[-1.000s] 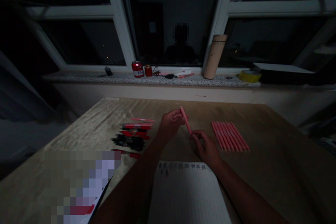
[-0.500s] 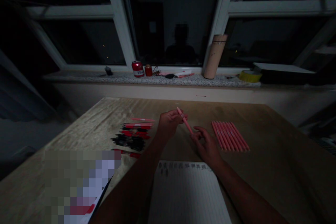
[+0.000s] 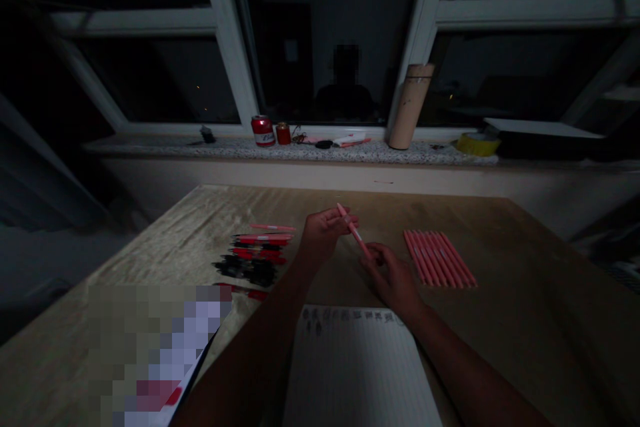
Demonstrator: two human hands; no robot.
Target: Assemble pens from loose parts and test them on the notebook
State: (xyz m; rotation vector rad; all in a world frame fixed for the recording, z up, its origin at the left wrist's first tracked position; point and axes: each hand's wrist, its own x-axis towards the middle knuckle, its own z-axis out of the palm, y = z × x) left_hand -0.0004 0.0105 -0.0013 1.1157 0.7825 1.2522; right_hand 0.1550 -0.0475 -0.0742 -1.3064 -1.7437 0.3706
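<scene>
Both hands hold one pink pen point(image 3: 353, 229) slanted above the wooden table point(image 3: 525, 320). My left hand point(image 3: 323, 233) pinches its upper end. My right hand point(image 3: 393, 277) grips its lower end with curled fingers. A row of several pink pens point(image 3: 439, 257) lies side by side to the right of my right hand. To the left of my left hand lies a heap of red and black pens and pen parts point(image 3: 255, 256). A lined sheet of paper point(image 3: 357, 367) with small marks along its top lies under my forearms.
A blurred-out item point(image 3: 150, 353) lies at the near left of the table. The stone windowsill point(image 3: 280, 149) behind holds a red can point(image 3: 263, 131), a smaller can point(image 3: 283, 134), a cardboard tube point(image 3: 409, 107), a yellow tape roll point(image 3: 477, 144) and a white board point(image 3: 543, 129). The room is dim.
The pen has tilted slightly and its top has shifted a little left. My right hand's fingers loosened briefly and have curled back on the lower end.
</scene>
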